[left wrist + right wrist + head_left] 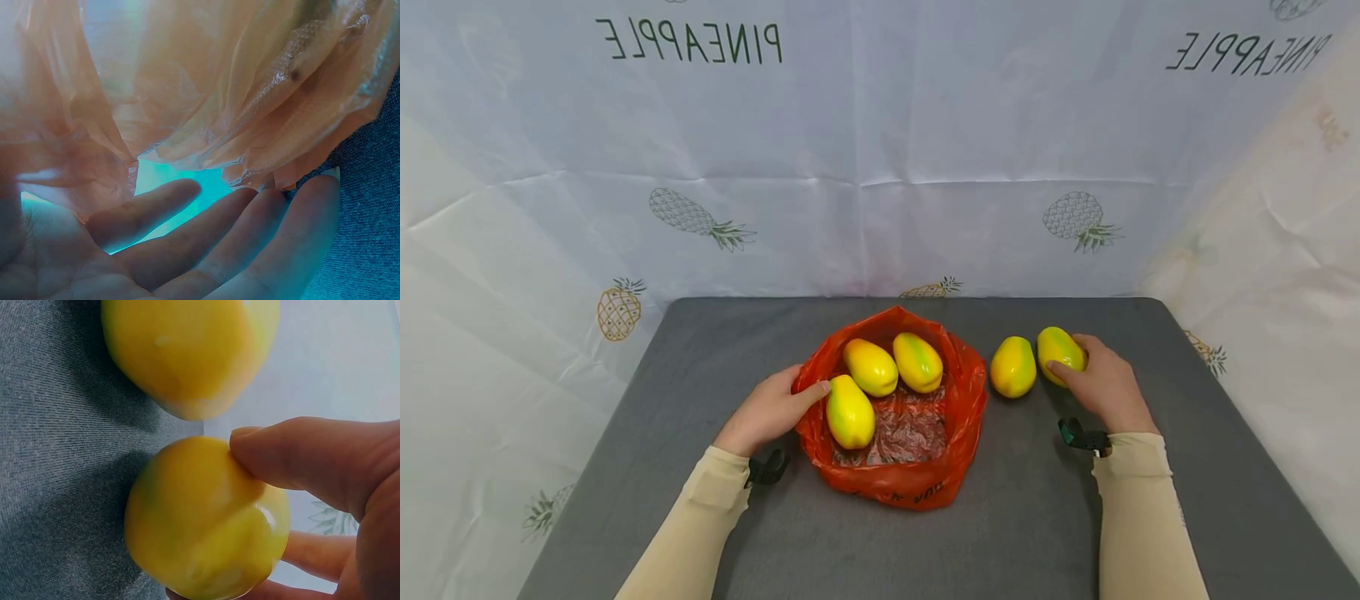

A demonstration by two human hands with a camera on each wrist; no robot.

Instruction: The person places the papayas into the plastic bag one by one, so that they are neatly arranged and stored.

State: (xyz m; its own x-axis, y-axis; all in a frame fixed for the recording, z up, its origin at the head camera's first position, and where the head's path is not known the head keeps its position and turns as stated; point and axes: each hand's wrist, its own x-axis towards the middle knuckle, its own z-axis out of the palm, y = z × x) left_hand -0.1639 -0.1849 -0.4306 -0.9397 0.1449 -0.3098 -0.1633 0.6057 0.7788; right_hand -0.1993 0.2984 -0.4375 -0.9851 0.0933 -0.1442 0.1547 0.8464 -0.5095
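A red plastic bag (891,482) stands with its mouth spread wide on the table, three yellow papayas inside: one (851,412) at the near left and two (870,367) (917,363) at the back. My left hand (777,408) holds the bag's left rim, thumb over the edge and fingers outside; in the left wrist view the fingers (244,231) lie against the thin plastic (181,81). With thumb and fingers around it, my right hand (1105,383) grips a yellow-green papaya (1060,354) at the right. Another papaya (1013,367) lies between it and the bag.
The grey cloth-covered table (1015,517) runs back to a pale curtain (865,125) printed with pineapples, which also hangs at both sides. A dark band with a small device (1084,437) sits on my right wrist, another (767,467) on my left.
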